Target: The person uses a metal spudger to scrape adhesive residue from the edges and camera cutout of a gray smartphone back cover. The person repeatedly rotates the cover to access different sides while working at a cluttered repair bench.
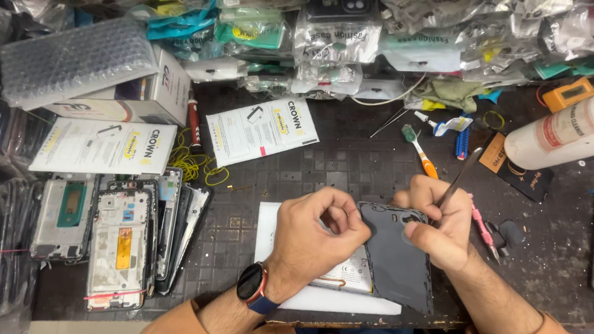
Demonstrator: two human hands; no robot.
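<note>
A dark grey phone back cover [396,260] lies partly lifted off a phone [349,275] whose white battery label shows underneath. The phone rests on a white sheet [267,229]. My left hand [312,238], with a dark smartwatch [252,286] on its wrist, pinches the cover's left top edge. My right hand [436,226] grips a thin metal pry tool [461,176] whose tip sits at the cover's top right corner near the camera cutout.
Stacked phone frames and screens [120,238] lie at the left. White leaflets [263,130], a white box [151,93], yellow rubber bands [192,162], a toothbrush [421,151], a pink screwdriver [482,229], a white bottle [550,139] and bagged phone cases [337,37] crowd the back.
</note>
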